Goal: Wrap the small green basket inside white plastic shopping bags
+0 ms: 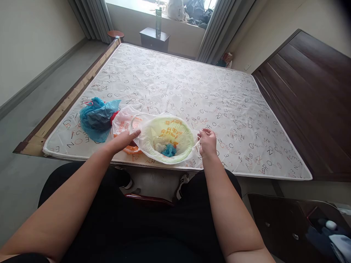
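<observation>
A pale green waste bin [184,142] stands on the mattress, lined with a white plastic bag [145,134] that has orange print. Crumpled light scraps and a small blue plastic bag [169,150] lie inside it. My right hand [207,141] is closed, pinching the liner's handle at the bin's right side. At the left side, my left hand [126,140] grips the liner by the bin's wall, its fingers partly hidden. Left of it are another printed white bag [123,122], an orange object [132,149] partly covered, and a blue plastic bag [98,118] with red ties.
The letter-patterned mattress [192,87] lies on a wooden bed frame [71,93], with a dark headboard [307,98] at right. A nightstand [155,36] bearing a green bottle [158,22] stands by the window. A dark cabinet [276,219] is at lower right.
</observation>
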A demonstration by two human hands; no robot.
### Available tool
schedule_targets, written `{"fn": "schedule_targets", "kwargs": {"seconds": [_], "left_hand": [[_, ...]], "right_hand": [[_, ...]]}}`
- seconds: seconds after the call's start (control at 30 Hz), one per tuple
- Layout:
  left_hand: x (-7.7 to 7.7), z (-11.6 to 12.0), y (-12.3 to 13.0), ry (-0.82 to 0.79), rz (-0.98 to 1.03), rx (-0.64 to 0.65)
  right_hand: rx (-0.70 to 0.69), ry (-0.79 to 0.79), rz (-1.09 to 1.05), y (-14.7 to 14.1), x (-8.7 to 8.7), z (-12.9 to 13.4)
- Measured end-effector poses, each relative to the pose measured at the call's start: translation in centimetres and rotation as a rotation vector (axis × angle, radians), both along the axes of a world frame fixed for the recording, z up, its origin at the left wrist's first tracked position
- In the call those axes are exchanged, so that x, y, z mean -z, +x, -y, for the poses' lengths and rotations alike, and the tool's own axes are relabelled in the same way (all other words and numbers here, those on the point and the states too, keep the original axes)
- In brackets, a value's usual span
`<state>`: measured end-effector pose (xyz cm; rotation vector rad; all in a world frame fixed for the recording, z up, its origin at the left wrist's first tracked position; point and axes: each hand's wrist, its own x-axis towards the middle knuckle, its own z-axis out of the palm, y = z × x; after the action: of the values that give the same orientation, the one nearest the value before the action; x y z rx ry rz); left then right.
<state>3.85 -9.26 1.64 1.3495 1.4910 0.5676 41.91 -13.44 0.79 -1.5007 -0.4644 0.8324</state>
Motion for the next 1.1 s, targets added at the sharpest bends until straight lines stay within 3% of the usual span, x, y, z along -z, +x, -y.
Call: {"fn": "schedule_targets", "kwargs": {"seconds": [0.1, 0.2, 0.4, 1.1], "left_hand": [[0.4, -0.5, 0.2, 0.225, -0.142, -0.094], [0.5, -0.9, 0.5, 0.393, -0.106, -0.197], [1.3, -1.2, 0.9, 0.394, 0.048, -0.298], [1.0, -0.9, 1.2, 0.365, -0.019, -0.272]], "right_hand": [[0.004, 0.004, -0.039, -0.1, -0.1, 0.0], [0.0, 0.022, -0.076, -0.1, -0.3, 0.0], [-0.017, 0.024, -0.104, -0.1, -0.4, 0.0], [-0.004, -0.033, -0.174, -0.7, -1.5, 0.1]]}}
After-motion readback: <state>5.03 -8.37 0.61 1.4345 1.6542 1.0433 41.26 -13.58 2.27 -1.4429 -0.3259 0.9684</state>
